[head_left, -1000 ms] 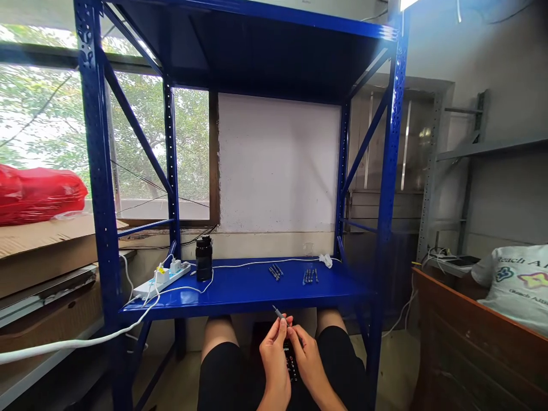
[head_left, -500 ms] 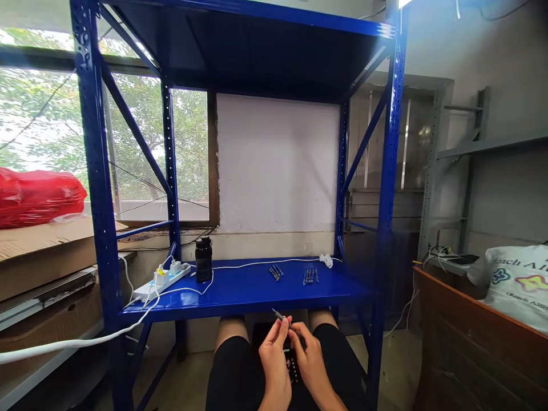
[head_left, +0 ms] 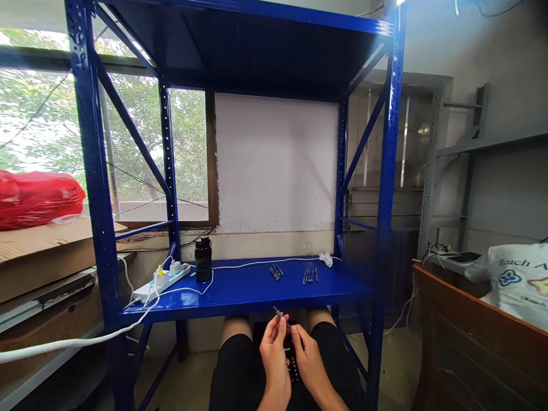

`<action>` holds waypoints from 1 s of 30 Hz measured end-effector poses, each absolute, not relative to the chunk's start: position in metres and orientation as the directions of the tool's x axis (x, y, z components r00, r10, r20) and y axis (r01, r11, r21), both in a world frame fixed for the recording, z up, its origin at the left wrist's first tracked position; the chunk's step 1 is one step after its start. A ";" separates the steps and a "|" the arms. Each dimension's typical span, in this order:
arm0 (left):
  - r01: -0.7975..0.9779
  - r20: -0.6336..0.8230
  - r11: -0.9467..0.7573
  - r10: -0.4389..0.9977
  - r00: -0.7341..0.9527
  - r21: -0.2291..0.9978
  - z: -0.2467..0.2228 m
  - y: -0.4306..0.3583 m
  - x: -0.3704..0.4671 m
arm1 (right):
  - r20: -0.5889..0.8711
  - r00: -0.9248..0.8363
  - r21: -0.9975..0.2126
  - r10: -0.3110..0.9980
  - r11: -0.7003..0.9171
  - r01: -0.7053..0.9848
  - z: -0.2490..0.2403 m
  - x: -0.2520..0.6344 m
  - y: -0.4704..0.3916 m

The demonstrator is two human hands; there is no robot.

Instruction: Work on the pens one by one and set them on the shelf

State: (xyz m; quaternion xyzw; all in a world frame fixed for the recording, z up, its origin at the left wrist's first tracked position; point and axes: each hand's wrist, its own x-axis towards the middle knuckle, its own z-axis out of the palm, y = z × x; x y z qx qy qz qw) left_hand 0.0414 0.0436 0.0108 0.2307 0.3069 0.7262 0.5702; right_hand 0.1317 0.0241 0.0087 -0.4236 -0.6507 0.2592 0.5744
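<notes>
Seated hands (head_left: 286, 342) pinch a slim gray tool (head_left: 278, 312) before the front edge of a blue bench (head_left: 244, 291).

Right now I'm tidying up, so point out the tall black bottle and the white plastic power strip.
Tall black bottle (head_left: 203, 264): head view, middle of its body.
White plastic power strip (head_left: 141, 292): head view, its left end.

Both hands (head_left: 289, 355) meet before the lap, fingers (head_left: 279, 330) pinched, forearms angling inward.

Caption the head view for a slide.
Both hands work on a small gray part below a blue shelf bearing a bottle and power strip.
</notes>
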 end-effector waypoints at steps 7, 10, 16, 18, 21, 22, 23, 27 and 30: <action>-0.648 -0.018 -0.164 0.964 -0.265 0.744 0.006 0.046 0.043 | 0.507 0.048 -0.840 0.861 0.481 0.251 -0.006 0.133 0.030; -0.634 0.002 -0.175 0.965 -0.264 0.753 0.008 0.045 0.044 | 0.490 0.058 -0.852 0.870 0.463 0.246 -0.007 0.133 0.030; -0.640 0.004 -0.173 0.966 -0.257 0.749 0.010 0.043 0.045 | 0.486 0.017 -0.851 0.874 0.469 0.235 -0.002 0.133 0.030; -0.645 0.006 -0.166 0.970 -0.243 0.746 0.011 0.043 0.045 | 0.495 0.025 -0.847 0.869 0.476 0.235 -0.003 0.133 0.032; -0.657 0.018 -0.150 0.979 -0.204 0.739 0.012 0.041 0.045 | 0.489 0.022 -0.854 0.872 0.473 0.218 -0.005 0.133 0.034; -0.657 0.026 -0.151 0.980 -0.196 0.738 0.013 0.041 0.045 | 0.484 0.016 -0.856 0.875 0.470 0.215 -0.005 0.133 0.035; -0.655 0.036 -0.155 0.981 -0.192 0.740 0.013 0.040 0.045 | 0.480 0.010 -0.858 0.877 0.467 0.215 -0.005 0.133 0.035; -0.648 0.058 -0.169 0.980 -0.189 0.743 0.012 0.041 0.043 | 0.484 0.020 -0.853 0.875 0.466 0.234 -0.004 0.134 0.035; -0.650 0.030 -0.160 0.978 -0.206 0.743 0.012 0.041 0.043 | 0.497 0.035 -0.845 0.867 0.474 0.246 -0.005 0.135 0.036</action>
